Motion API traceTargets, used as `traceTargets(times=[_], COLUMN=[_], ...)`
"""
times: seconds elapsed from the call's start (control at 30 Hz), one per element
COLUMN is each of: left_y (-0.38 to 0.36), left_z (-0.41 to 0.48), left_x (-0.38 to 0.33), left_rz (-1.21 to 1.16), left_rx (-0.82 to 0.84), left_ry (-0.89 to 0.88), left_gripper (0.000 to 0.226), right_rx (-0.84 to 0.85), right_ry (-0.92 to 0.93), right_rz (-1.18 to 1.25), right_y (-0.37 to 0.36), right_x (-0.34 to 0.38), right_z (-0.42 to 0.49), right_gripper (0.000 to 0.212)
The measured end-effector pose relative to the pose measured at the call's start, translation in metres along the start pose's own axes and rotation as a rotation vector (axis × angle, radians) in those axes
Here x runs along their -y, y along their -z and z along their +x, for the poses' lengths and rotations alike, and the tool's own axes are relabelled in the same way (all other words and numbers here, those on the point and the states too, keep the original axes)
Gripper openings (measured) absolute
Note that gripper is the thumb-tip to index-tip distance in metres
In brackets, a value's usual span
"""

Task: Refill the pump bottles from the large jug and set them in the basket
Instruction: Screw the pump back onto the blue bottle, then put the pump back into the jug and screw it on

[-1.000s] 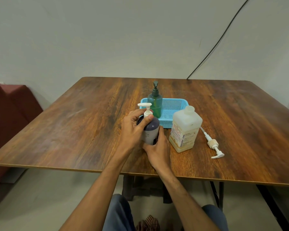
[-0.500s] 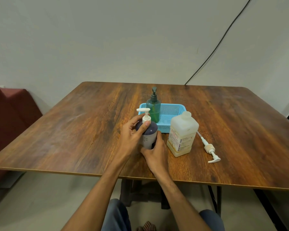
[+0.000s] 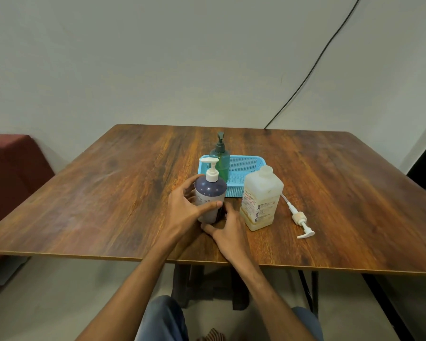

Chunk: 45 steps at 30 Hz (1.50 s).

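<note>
A dark purple pump bottle (image 3: pixel 210 190) with a white pump stands on the wooden table (image 3: pixel 108 193) in front of me. My left hand (image 3: pixel 182 210) grips its body, thumb across the front label. My right hand (image 3: pixel 229 232) holds the bottle at its base from the right, thumb lying along the table beneath it. Behind it, a green pump bottle (image 3: pixel 220 156) stands in the left end of a blue mesh basket (image 3: pixel 256 158). The large translucent jug (image 3: pixel 261 200), uncapped and holding a little amber liquid, stands just right of my right hand.
A loose white pump with its long tube (image 3: pixel 299 219) lies on the table right of the jug. A red seat (image 3: pixel 12 168) sits beyond the table's left edge. A black cable (image 3: pixel 317 60) runs down the wall to the table's back edge.
My left hand slid down from the pump collar to the bottle's body. My right hand stayed at the base. The view shifted slightly as my head rose.
</note>
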State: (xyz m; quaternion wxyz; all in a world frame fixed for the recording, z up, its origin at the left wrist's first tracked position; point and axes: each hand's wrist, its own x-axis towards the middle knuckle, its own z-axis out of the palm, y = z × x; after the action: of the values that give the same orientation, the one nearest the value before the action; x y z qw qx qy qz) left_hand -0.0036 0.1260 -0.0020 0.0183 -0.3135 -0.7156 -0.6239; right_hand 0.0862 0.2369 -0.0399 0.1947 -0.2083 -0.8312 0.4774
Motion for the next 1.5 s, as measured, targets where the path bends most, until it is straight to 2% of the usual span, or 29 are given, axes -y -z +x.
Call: traceTargets(times=[0.2,0.43,0.73,0.9,1.23,1.5], left_y=[0.005,-0.023,-0.08,-0.099,-0.12,-0.12], left_z=[0.031,0.092,0.132,0.139,0.138,0.14], left_x=[-0.04,-0.07,-0.043,-0.021,0.012,0.012], left_rz=[-0.028,0.078,0.158,0.126,0.192,0.198], left_rx=[-0.061,-0.06,0.023,0.1,0.176,0.226], left_ry=[-0.099,-0.095,-0.013,0.02,0.113,0.136], left_gripper=[0.072,0.087,0.081,0.079,0.076,0.076], right_rx=[0.034,0.055,0.084,0.075,0.059,0.043], right_ry=[-0.016,-0.051,-0.057,-0.057,-0.044,-0.028], right_rz=[-0.073,-0.101,-0.112,-0.126,-0.129,-0.134], right_y=[0.0,-0.002,-0.001,-0.002,-0.002,-0.002], right_x=[0.003,0.005,0.003,0.001,0.001,0.001], right_z=[-0.004,-0.004,-0.003,0.0,0.001,0.001], right_gripper=[0.075,0.085,0.081,0.08,0.075,0.075])
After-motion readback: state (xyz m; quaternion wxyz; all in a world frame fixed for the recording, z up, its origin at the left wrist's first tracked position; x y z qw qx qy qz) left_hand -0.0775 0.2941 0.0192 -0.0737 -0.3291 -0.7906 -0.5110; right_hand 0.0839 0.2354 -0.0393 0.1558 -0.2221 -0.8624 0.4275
